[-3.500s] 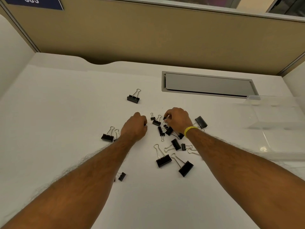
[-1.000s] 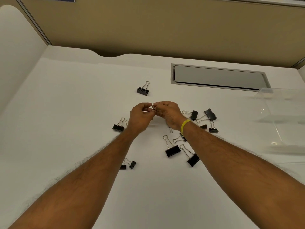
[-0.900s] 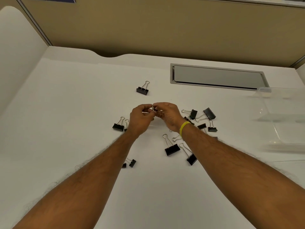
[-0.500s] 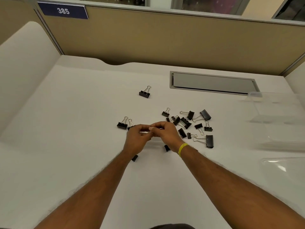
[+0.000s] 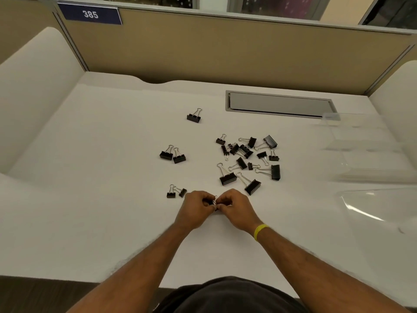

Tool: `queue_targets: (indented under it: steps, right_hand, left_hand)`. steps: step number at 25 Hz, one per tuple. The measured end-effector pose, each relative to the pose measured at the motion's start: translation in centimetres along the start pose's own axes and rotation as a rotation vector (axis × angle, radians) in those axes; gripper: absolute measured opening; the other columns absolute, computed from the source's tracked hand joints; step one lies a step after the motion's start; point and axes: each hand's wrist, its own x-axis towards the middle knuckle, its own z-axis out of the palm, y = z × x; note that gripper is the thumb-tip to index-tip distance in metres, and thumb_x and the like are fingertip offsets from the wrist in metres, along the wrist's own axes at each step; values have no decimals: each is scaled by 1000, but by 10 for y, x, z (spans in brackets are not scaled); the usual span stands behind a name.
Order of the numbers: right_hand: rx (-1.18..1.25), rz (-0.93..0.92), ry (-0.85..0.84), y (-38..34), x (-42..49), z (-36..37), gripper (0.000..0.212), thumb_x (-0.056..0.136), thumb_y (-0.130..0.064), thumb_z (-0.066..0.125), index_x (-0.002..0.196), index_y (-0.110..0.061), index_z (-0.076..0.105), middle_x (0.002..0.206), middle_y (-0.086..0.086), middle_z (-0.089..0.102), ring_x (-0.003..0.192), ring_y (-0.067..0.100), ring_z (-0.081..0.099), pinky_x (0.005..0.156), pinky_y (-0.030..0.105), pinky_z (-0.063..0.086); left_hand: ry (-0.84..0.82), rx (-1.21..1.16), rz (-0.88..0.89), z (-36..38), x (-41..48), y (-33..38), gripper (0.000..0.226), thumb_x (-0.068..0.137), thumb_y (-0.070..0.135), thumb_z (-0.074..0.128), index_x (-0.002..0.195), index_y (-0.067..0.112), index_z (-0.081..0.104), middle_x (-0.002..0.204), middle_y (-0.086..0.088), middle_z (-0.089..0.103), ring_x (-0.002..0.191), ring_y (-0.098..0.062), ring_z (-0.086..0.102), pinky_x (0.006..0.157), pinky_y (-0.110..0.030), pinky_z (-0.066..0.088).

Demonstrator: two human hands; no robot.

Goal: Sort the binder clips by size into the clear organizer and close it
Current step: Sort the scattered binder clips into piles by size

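My left hand [image 5: 195,210] and my right hand [image 5: 237,208] meet over the desk's near middle, both pinching one small black binder clip [image 5: 214,202] between the fingertips. Beyond them lies a loose heap of several black binder clips [image 5: 247,155] of mixed sizes. Two medium clips [image 5: 172,154] lie to the left, two small clips [image 5: 176,192] sit just left of my left hand, and a single clip [image 5: 194,116] lies further back. The clear organizer [image 5: 370,152] stands open at the right, its lid [image 5: 383,211] lying flat nearer to me.
The white desk [image 5: 101,199] is boxed in by tan partition walls behind and white side panels left and right. A grey cable hatch [image 5: 278,105] is set into the desk at the back right. The desk's near edge runs just above my torso.
Both hands have drawn back toward me from the heap, still pinching the small clip together. The camera has tilted up, showing more of the partition.
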Motion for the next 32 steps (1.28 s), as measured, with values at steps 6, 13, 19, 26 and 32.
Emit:
queue_targets:
  steps: [6,13,19,26,32]
  right_hand:
    - [-23,-67,49,15,-20,-5,19,81,-3,72,97,-14,71,97,-1,68,87,8,64,79,15,52]
    - [-82,-30,10,26,-35,-21,41,75,-4,77,112,-18,65,102,-4,60,87,5,56,76,12,49]
    - [-36,-5,15,35,-44,-29,45,73,-8,80,113,-18,62,103,0,61,87,12,57,73,15,50]
    - [-119,-24,70,33,-43,-29,37,80,-16,76,114,-18,61,102,-2,60,88,12,57,75,14,47]
    - [-328,-59,396,27,-20,-52,43,78,-20,73,119,-16,58,118,1,53,112,17,49,96,32,45]
  left_hand:
    - [28,77,31,15,-12,1,28,77,18,79,104,16,71,89,3,72,72,-7,66,73,-26,57]
    - [23,157,87,17,-21,-5,44,77,20,78,117,16,64,107,1,62,86,-12,61,83,-31,54]
    - [-29,162,204,15,-33,-15,59,78,34,78,130,22,51,114,6,51,93,-5,53,81,-25,52]
    - [17,230,273,14,-24,-9,56,83,35,72,132,23,48,123,7,51,102,-7,52,87,-22,45]
    - [79,245,282,7,-10,3,47,87,33,67,130,24,50,116,9,55,96,-8,52,78,-21,40]
